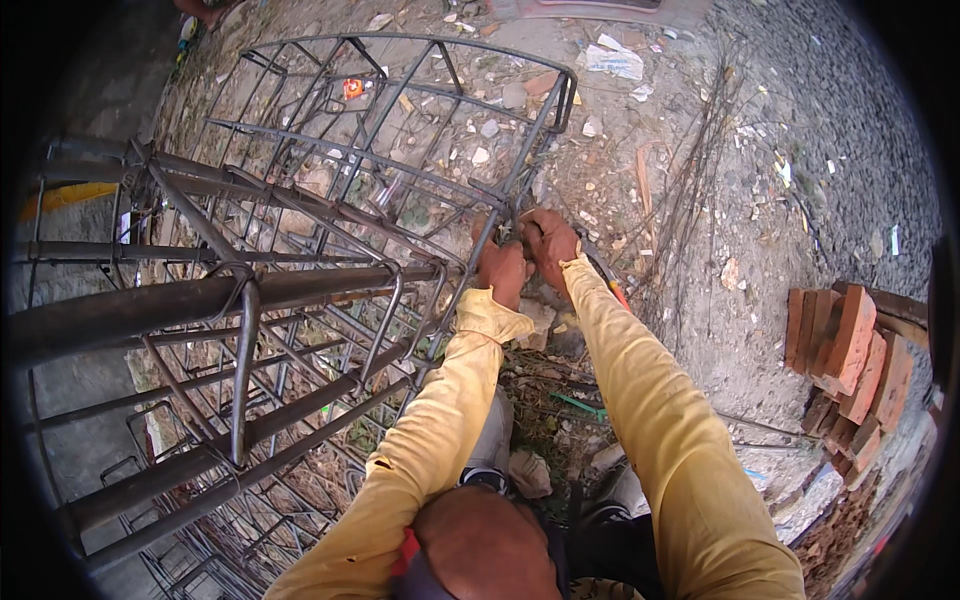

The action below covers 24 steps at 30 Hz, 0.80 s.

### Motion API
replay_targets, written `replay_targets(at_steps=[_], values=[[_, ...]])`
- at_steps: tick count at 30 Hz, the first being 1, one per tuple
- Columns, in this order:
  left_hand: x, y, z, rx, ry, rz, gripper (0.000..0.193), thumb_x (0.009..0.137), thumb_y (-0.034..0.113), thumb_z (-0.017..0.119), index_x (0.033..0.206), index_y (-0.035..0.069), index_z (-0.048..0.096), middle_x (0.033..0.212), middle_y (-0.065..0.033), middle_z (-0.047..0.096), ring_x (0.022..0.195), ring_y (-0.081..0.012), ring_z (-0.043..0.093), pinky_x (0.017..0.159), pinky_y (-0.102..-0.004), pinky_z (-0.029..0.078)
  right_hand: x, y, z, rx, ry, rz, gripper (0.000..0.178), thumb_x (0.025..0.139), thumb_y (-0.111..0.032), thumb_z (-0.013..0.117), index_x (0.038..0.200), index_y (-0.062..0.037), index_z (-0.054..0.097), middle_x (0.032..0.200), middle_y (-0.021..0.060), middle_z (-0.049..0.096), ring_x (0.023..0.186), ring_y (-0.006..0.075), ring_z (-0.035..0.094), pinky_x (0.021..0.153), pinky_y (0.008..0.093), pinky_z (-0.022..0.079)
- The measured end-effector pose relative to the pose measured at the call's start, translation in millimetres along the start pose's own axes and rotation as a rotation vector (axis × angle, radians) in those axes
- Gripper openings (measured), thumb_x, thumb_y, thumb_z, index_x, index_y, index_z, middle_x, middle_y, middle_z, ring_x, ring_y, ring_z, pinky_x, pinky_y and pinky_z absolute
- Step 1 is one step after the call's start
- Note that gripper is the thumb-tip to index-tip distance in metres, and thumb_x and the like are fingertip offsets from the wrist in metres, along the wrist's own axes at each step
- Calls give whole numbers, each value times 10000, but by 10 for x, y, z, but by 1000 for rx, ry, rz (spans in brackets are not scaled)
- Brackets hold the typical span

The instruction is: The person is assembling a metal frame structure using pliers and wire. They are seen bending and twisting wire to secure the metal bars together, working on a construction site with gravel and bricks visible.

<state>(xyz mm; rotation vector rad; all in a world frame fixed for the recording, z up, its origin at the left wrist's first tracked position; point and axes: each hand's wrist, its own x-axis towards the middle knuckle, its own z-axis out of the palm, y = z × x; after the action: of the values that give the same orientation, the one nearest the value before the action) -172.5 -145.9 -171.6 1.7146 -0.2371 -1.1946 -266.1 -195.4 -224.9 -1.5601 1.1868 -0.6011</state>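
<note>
Your hands, left (503,268) and right (549,243), are both closed at one joint of the rebar cage (300,260), the right apparently gripping a tool; the cage's bars and stirrups look mostly assembled, this far corner apparently among the ties left.

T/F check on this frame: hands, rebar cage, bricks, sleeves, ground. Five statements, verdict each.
1. Both hands, left hand and right hand, are at the same corner of the rebar cage. True.
2. The stack of red bricks sits to the person's left. False: it is on the right side.
3. The person wears blue sleeves. False: the sleeves are yellow.
4. The ground is bare dirt strewn with litter and small debris. True.
5. The rebar cage stands upright. False: it lies on its side, long bars running roughly level.
</note>
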Motion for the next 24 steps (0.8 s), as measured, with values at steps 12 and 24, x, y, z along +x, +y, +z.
replay_targets(at_steps=[12, 24], values=[[166, -10, -76, -228, -145, -71, 636, 763, -87, 420, 1356, 127, 337, 1062, -105, 570, 790, -195, 633, 616, -332, 538, 68, 90, 121, 290, -75, 113, 169, 948, -101, 529, 1053, -51, 651, 1007, 174, 564, 865, 318, 629, 759, 390, 514], [-20, -140, 53, -193, 43, 229, 491, 825, -64, 431, 1302, 42, 381, 1254, -146, 507, 874, -209, 629, 725, -352, 553, 260, 130, 5, -79, -104, -18, 199, 860, -122, 591, 1008, -39, 694, 951, 200, 661, 823, 361, 672, 767, 418, 529]])
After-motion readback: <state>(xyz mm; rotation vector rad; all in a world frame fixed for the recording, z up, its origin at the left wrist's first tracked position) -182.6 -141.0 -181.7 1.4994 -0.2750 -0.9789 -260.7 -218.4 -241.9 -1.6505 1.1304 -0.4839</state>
